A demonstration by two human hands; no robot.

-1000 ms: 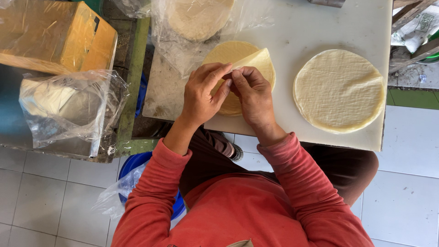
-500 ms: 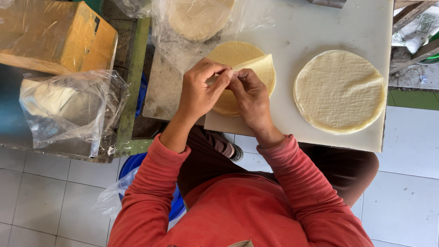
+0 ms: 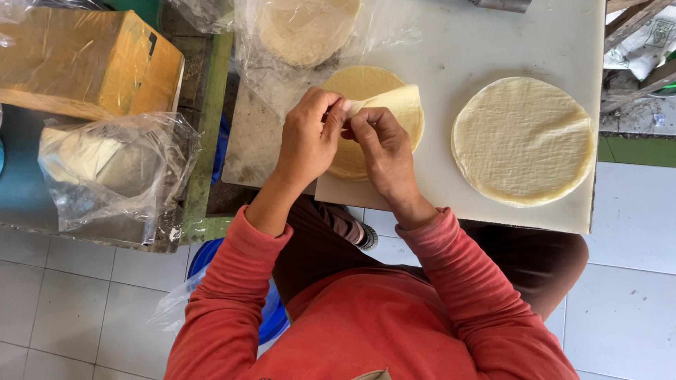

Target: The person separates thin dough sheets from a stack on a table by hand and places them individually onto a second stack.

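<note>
A: Starting left of the pinch: a cardboard box (image 3: 84,67) wrapped in film, and below it a clear plastic bag (image 3: 113,172) with pale sheets inside, both well apart from the hands.

B: And the left hand (image 3: 310,137)?

A: Thumb and forefinger closed tight on the edge of a thin round wrapper (image 3: 391,116). A second ago both hands lay lower on the yellow stack (image 3: 359,84); now they've come up and the sheet's edge has lifted off it.

B: Right hand (image 3: 377,144)?

A: Pinching the same edge, touching the left. So the top sheet looks to be peeling free.

B: Beyond the grip?

A: A separate flat wrapper pile (image 3: 524,141) on the white board (image 3: 479,42), untouched.
</note>
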